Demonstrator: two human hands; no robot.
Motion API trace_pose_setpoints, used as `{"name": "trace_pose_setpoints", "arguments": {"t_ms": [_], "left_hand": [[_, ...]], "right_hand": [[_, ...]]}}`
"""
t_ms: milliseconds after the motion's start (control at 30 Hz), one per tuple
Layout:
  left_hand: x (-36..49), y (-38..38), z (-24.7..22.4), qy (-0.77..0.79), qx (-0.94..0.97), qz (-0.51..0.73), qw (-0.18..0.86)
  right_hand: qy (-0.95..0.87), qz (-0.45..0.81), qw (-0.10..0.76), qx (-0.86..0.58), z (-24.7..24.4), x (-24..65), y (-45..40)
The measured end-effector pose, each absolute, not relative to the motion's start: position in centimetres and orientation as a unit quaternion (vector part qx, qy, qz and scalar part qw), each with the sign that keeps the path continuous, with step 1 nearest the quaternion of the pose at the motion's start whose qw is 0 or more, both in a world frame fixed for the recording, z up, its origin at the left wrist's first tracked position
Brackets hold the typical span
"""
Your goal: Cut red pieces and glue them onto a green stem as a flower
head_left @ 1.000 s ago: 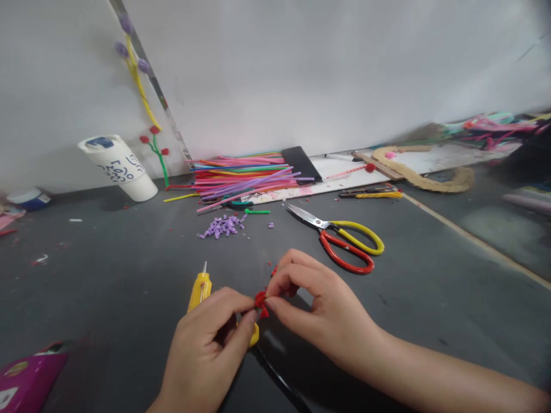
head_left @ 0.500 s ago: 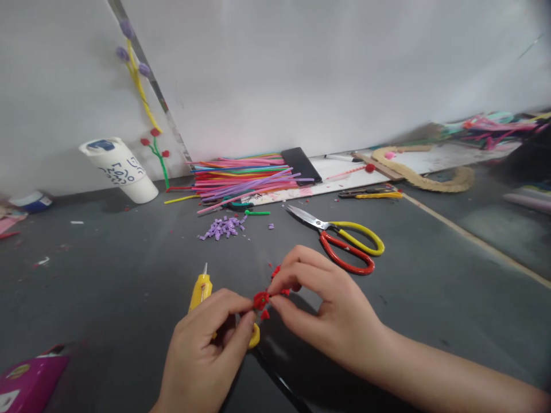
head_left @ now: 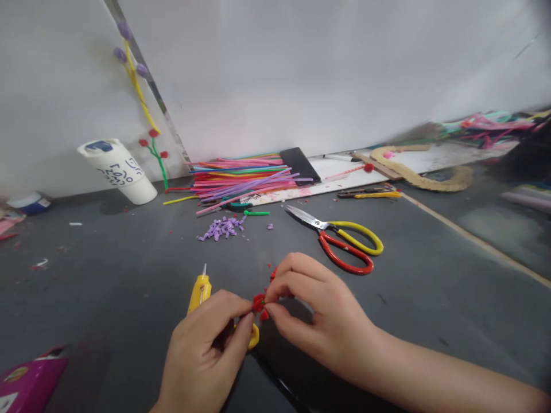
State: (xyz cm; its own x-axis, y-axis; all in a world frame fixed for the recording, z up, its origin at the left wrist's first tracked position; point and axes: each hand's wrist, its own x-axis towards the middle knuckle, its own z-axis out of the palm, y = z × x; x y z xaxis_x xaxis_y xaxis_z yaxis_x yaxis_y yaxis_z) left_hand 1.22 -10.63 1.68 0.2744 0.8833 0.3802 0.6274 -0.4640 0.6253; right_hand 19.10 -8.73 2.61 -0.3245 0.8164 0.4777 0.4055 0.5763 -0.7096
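Observation:
Between both hands is a small red fuzzy flower (head_left: 258, 303) with a bit of green at its middle. My left hand (head_left: 209, 350) pinches its left side between thumb and fingertips. The thumb and forefinger of my right hand (head_left: 321, 315) close on its right side. Small red pieces (head_left: 264, 315) lie just below and behind the fingertips, partly hidden by my right hand. A yellow glue gun (head_left: 200, 293) rests on the dark table under my left hand, its metal tip pointing away and its body mostly covered.
Open-bladed scissors (head_left: 345, 270) with red and yellow handles lie beyond my right hand. Behind are purple bits (head_left: 222, 228), colourful pipe cleaners (head_left: 245, 179), a yellow cutter (head_left: 379, 195) and a white cup (head_left: 124, 172). A magenta box (head_left: 34, 381) sits at lower left.
My right hand's fingertips have moved slightly left and down, closer to my left fingertips, covering more of the red flower. The whole view has shifted a little.

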Motion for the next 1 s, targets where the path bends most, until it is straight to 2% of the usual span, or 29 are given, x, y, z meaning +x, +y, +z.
{"name": "trace_pose_setpoints", "arguments": {"t_ms": [333,467,533,633,733,900,1000], "left_hand": [[1.3,-10.6,1.5,0.48,0.78,0.362,0.175],[0.6,-10.2,1.8,0.533,0.728,0.387,0.189],[0.0,-9.8,2.0,0.575,0.677,0.416,0.193],[-0.7,-9.0,2.2,0.618,0.595,0.461,0.226],[-1.0,-8.3,2.4,0.624,0.552,0.483,0.272],[-1.4,-7.8,2.4,0.579,0.533,0.503,0.358],[-2.0,-7.5,2.5,0.549,0.535,0.515,0.384]], "right_hand": [[-0.774,0.241,0.432,-0.395,2.6,19.1,-8.7],[-0.78,0.228,0.435,-0.387,2.7,19.3,-9.0],[-0.82,0.209,0.39,-0.362,2.5,18.9,-9.3],[-0.898,0.147,0.271,-0.314,1.6,17.4,-9.8],[-0.927,0.065,0.171,-0.328,0.6,15.4,-9.9],[-0.935,0.056,0.098,-0.337,0.0,12.7,-9.1],[-0.937,0.094,0.097,-0.323,0.7,12.3,-8.4]]}}
